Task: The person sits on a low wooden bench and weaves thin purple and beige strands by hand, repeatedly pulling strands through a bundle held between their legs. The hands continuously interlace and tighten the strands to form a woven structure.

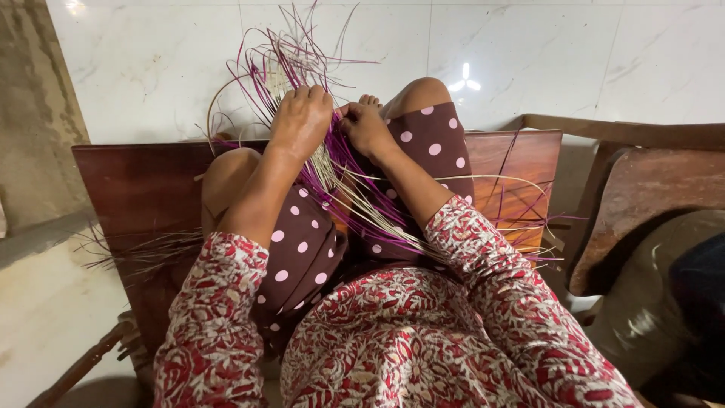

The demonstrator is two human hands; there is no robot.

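I sit on a wooden bench (128,189) with my knees drawn up, in a red patterned top and brown polka-dot shorts. Between my knees is a bundle of thin purple and pale straw strips (332,170), fanning upward past my hands and trailing down across my lap to the right. My left hand (300,117) is closed over the upper part of the bundle. My right hand (364,127) pinches strands just beside it, the two hands almost touching. The woven part under my hands is hidden.
Loose straw strips (136,249) lie on the bench at my left. A second wooden seat (642,189) stands to the right, with a pale sack-like bundle (649,302) beside it. White marble floor (529,53) lies ahead; a rough grey wall (30,106) runs along the left.
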